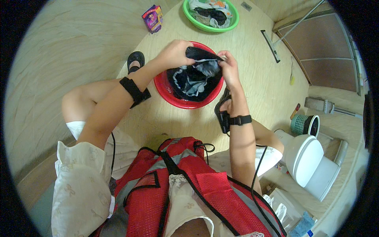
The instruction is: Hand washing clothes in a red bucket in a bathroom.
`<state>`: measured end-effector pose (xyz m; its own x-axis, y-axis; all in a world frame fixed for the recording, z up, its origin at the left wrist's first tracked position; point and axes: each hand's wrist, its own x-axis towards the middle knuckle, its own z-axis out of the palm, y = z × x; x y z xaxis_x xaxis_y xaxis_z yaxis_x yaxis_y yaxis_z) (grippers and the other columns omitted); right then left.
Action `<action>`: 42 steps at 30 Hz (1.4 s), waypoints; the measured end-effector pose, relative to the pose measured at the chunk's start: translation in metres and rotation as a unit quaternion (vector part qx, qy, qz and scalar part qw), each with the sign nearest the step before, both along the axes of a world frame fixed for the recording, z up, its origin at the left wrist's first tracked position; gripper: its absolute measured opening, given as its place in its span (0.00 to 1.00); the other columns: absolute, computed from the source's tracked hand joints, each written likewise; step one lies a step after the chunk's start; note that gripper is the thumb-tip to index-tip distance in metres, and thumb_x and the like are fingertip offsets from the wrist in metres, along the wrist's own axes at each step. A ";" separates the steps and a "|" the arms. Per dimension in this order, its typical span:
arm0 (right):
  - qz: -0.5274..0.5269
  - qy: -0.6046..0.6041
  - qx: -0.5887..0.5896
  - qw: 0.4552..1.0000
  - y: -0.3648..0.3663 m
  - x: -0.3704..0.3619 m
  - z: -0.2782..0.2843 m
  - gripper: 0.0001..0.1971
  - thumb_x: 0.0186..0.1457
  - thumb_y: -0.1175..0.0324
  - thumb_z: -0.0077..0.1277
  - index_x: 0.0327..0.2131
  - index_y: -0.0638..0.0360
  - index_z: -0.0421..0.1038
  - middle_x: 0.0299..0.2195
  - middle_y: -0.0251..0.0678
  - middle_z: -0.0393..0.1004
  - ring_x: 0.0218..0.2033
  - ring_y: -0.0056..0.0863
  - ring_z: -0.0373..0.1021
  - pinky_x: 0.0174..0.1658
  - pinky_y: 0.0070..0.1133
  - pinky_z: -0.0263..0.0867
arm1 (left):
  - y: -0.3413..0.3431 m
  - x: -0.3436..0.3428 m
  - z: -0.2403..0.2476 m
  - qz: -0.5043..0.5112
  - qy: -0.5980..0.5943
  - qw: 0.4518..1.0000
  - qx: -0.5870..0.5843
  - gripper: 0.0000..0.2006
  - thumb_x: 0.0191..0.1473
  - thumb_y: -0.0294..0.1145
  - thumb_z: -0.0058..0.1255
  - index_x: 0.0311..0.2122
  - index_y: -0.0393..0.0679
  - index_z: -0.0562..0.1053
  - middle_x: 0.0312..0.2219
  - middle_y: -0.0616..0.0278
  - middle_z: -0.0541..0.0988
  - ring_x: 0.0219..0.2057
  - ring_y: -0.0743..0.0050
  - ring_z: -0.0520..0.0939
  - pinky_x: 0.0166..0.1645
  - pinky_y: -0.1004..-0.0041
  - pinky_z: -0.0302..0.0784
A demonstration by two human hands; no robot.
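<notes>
Between my two hands a black cloth garment [203, 53] is stretched out over a red basin [179, 104]. My left hand [177, 54] grips its left end, fingers closed. At the other end, my right hand [229, 66] pinches the edge near the basin's right rim. Dark wet laundry [179, 89] with whitish, foamy-looking patches fills the basin below. What kind of garment it is I cannot make out. Both wrists carry black straps.
A green basin [235, 23] of clothes stands at the far side, with a purple packet [153, 19] to its left by the wall. Farther right are a floor squeegee [271, 46], a green waste basket [299, 124] and a white toilet [308, 160]. My feet flank the red basin.
</notes>
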<state>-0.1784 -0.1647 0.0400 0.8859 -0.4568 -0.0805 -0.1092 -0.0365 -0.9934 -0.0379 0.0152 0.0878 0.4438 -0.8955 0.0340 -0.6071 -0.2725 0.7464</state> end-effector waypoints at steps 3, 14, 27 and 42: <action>0.080 0.051 0.008 0.995 0.013 0.008 0.026 0.05 0.49 0.72 0.48 0.29 0.63 0.70 0.22 0.31 0.71 0.25 0.17 0.66 0.31 0.17 0.63 | 0.021 0.019 -0.018 0.062 -0.145 0.986 0.058 0.18 0.37 0.40 0.60 0.33 0.41 0.74 0.25 0.50 0.77 0.29 0.52 0.78 0.34 0.62 0.72; -0.153 0.135 -0.325 0.923 0.086 0.046 0.030 0.25 0.55 0.53 0.41 0.15 0.65 0.70 0.14 0.53 0.67 0.18 0.47 0.68 0.25 0.37 0.62 | -0.017 -0.019 -0.062 0.200 0.628 0.730 -0.179 0.18 0.59 0.46 0.36 0.36 0.44 0.73 0.32 0.66 0.77 0.33 0.81 0.76 0.37 0.78 0.70; -0.145 0.306 -0.278 0.899 0.025 0.038 -0.048 0.27 0.57 0.51 0.35 0.21 0.66 0.73 0.22 0.55 0.71 0.27 0.50 0.70 0.32 0.39 0.65 | -0.040 -0.047 -0.091 0.263 0.650 0.707 -0.092 0.20 0.57 0.48 0.39 0.33 0.40 0.75 0.27 0.65 0.77 0.27 0.79 0.76 0.32 0.77 0.70; 0.179 0.397 -0.398 0.808 0.080 -0.039 -0.183 0.43 0.48 0.53 0.50 0.61 0.53 0.36 0.63 0.39 0.31 0.62 0.50 0.36 0.58 0.49 0.39 | 0.016 -0.055 -0.216 -0.053 -0.073 0.941 0.325 0.43 0.43 0.37 0.57 0.62 0.58 0.45 0.62 0.59 0.36 0.60 0.34 0.43 0.59 0.41 0.44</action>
<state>-0.2172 -0.0850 -0.1430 0.7859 -0.3695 -0.4958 -0.5411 -0.7990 -0.2623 -0.0928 0.0317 -0.1281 0.3841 -0.7868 -0.4832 -0.7394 -0.5755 0.3494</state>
